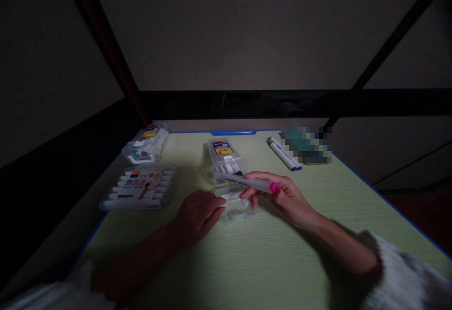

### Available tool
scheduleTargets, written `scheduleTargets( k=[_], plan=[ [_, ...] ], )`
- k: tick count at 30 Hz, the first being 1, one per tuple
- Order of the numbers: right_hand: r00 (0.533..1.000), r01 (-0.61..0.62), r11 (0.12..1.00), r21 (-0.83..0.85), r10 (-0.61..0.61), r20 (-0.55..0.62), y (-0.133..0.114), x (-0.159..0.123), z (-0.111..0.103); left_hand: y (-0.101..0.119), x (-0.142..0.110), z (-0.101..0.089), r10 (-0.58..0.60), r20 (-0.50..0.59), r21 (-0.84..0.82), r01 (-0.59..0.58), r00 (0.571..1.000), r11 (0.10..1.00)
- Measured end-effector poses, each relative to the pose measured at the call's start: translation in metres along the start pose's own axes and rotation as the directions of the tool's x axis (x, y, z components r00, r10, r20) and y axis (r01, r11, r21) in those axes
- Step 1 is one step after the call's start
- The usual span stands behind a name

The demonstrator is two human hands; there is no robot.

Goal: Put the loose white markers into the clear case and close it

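My right hand is closed around a white marker with a pink end. The marker's pink end points right, and its other end is at the mouth of a clear plastic marker case. Inside that case lie several white markers, one with a dark green end. The case's clear lid hangs open toward me on the table. My left hand is closed at the lid's left edge, thumb and forefinger pinching it. Part of the lid's rim is hidden by my fingers.
To the left lie a flat clear box of markers and, behind it, another clear marker case. Two white markers with purple ends lie at the right, beside a pixelated phone-like object. The pale green table has blue edging.
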State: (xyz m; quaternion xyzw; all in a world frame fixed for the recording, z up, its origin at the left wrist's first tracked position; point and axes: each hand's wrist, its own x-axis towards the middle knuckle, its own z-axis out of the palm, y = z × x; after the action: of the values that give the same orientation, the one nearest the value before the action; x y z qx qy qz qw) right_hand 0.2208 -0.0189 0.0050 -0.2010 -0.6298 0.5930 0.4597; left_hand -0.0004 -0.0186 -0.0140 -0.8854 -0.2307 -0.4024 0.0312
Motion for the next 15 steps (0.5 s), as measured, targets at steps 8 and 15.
scheduleTargets(
  k=[8, 15],
  plan=[
    [1.0, 0.005, 0.998, -0.061, -0.004, 0.021, -0.0024, 0.0004, 0.0041, 0.0026, -0.0021, -0.0031, 0.03, -0.016, -0.018, -0.03, 0.999, 0.999],
    [0.999, 0.006, 0.997, -0.07, -0.003, 0.035, -0.0021, 0.0013, 0.0048, 0.0078, -0.0074, -0.0043, 0.101, -0.053, 0.023, -0.1, 0.993, 0.995]
  ],
)
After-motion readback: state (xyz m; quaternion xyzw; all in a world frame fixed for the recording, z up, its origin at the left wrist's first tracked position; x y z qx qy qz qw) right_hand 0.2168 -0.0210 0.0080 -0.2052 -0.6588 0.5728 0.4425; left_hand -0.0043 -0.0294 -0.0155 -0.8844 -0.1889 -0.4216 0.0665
